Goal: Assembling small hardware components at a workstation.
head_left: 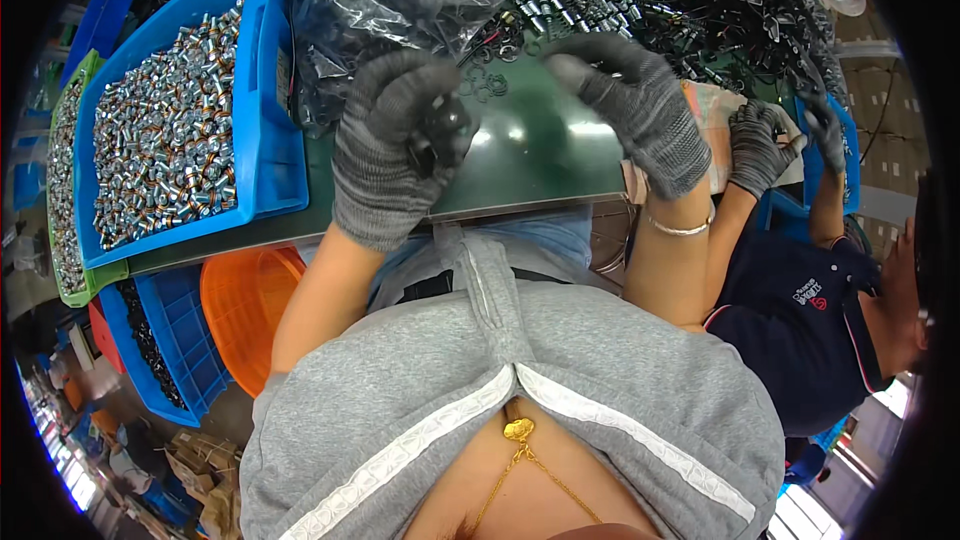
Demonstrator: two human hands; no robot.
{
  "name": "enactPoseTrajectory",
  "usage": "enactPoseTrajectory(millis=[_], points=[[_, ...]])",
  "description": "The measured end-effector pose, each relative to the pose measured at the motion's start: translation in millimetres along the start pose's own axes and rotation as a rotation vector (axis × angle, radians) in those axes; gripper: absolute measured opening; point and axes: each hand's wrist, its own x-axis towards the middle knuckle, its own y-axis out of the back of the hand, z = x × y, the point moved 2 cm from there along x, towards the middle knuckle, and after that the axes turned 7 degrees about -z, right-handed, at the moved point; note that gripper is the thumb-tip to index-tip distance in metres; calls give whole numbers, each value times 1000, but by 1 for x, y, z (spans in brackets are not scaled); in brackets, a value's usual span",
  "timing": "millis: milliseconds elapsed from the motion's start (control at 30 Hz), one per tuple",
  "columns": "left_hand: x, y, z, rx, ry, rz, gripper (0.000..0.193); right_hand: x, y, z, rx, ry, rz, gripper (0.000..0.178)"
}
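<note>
Gloves (372, 202) slipping could drop the black part (445, 123) held in the left hand (395, 130) among far metal pieces (585, 2); whether the curled right hand (640, 110) holds anything, I cannot tell.

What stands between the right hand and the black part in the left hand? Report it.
Nothing visible blocks the right hand from the black part in the left hand. Green tabletop shows across the gap, with small rings lying on it toward the far side.
</note>
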Motion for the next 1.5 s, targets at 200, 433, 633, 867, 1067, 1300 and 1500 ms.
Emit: enactPoseTrajectory(millis=[200,433,633,867,1067,1300,1500], points=[[-21,23,-28,-166,14,234,41,18,10,68,-814,-450,152,33],[-28,41,-29,1352,-401,207,56,9,15,56,-463,-140,40,29],[-27,22,-16,1476,-661,37,60,8,-16,-34,-95,225,-459,32],[-31,31,-13,1582,-583,55,56,30,-33,-41,-73,88,-631,20],[-14,24,-16,1635,-745,363,42,22,-86,-23,-571,79,-76,41],[-27,31,-17,1536,-712,495,58,-15,-108,-24,-652,-115,-401,48],[-22,29,-22,1328,-791,300,55,-8,-88,-19,-500,40,-340,33]])
